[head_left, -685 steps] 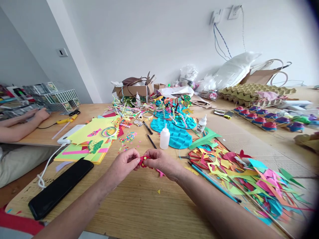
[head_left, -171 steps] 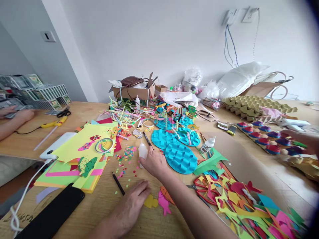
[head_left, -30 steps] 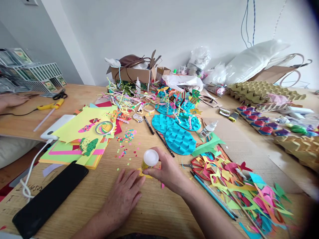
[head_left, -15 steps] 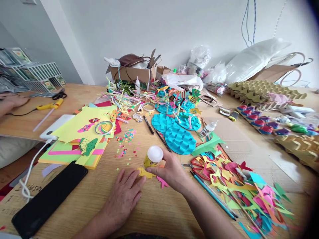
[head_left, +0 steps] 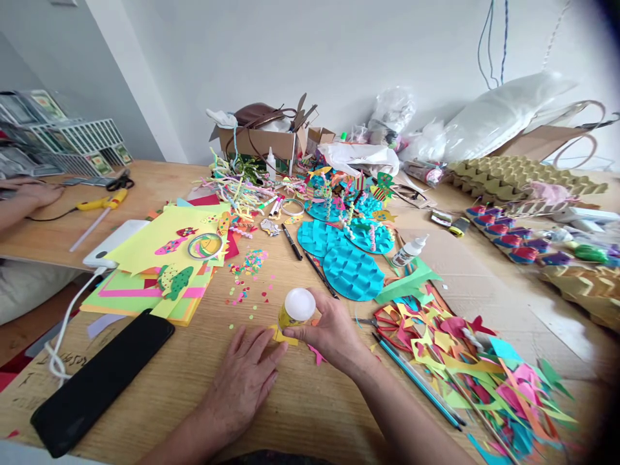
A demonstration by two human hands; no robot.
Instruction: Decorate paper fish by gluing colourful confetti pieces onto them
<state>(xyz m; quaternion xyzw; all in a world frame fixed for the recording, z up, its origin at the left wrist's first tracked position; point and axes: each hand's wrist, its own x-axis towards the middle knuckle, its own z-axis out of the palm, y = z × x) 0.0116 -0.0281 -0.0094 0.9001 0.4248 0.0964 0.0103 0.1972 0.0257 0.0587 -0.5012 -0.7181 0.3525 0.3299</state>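
Observation:
My right hand point(head_left: 329, 328) grips a yellow-labelled glue stick point(head_left: 296, 307), its white end facing up. The lower end is over a small yellow paper cut-out point(head_left: 290, 340); whether it touches is hidden. Flat on the table, my left hand point(head_left: 246, 369) has its fingers stretched out, the tips at the cut-out's left edge. A pink paper piece point(head_left: 317, 354) lies partly under my right hand. Just beyond are paper confetti dots point(head_left: 252, 263) and a blue scalloped paper oval point(head_left: 352, 274).
Coloured scraps point(head_left: 484, 361), red-handled scissors point(head_left: 390, 321) and pencils point(head_left: 419, 381) lie to the right. A white glue bottle point(head_left: 409, 252) stands behind them. To the left are paper sheets point(head_left: 140, 248) and a black phone-like slab point(head_left: 104, 381). Another person's hand point(head_left: 41, 194) rests near a glue gun point(head_left: 104, 201).
The view has shifted slightly, moving the scene a little to the right. Both hands and the glue stick keep nearly the same place over the yellow cut-out.

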